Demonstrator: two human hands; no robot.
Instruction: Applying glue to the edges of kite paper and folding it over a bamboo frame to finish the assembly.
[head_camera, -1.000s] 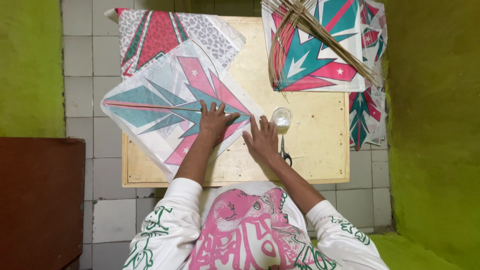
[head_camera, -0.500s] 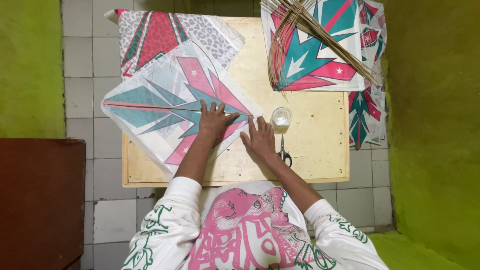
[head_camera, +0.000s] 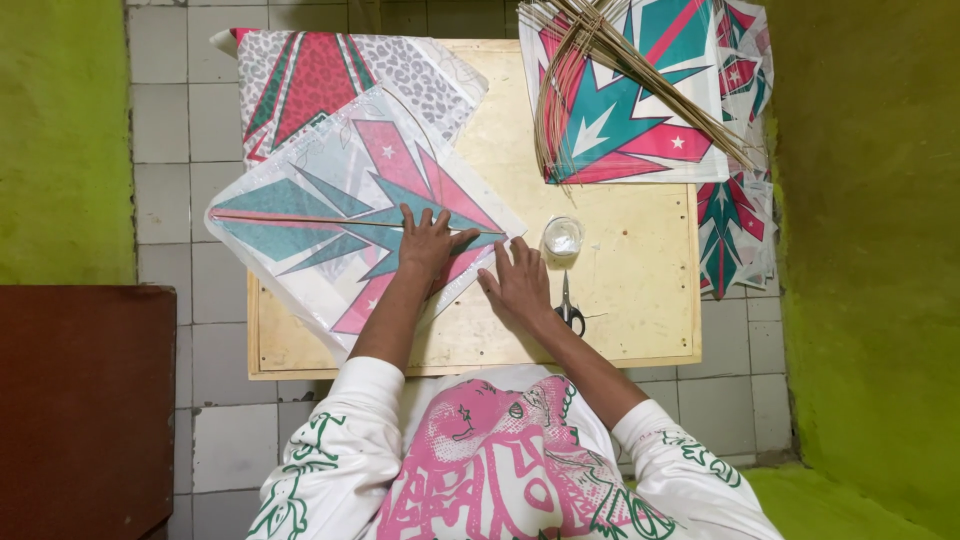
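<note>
Kite-making session, viewed from straight above. Person sits at a low wooden board (head_camera: 620, 300) on a tiled floor, w/ a diamond-shaped printed kite sheet (head_camera: 330, 215) (teal + pink star pattern on clear plastic) lying flat, hanging off the board's left edge a bit. A thin stick (head_camera: 300, 220) runs along the sheet's long axis like a spine.

Left hand (head_camera: 430, 245) is flat on the sheet near its right corner, fingers spread, palm down, touching the stick's end area, not pinching anything afaict. Right hand (head_camera: 518, 285) is also flat & spread, pressing just beside the sheet's right tip, on the board/edge of the sheet. Hard to tell if it's on the plastic or only the wood.

Step in hand, imo: smoothing/pressing the spine end down at the corner so it sits straight on the sheet. Looks like the fixing stage, not cutting.

Other stuff around: small clear glue cup (head_camera: 562, 237) right by the right hand, scissors (head_camera: 568, 308) just below it, touching distance. Bundle of thin sticks (head_camera: 620, 70) fanned over a stack of printed sheets (head_camera: 640, 120) at the top right, another patterned sheet pile (head_camera: 330, 70) top left under the working sheet.

Next move prob calls for keeping one palm down so the sheet doesn't slide, and a light touch, bc that plastic creases easy and the stick can roll off its line.
</note>
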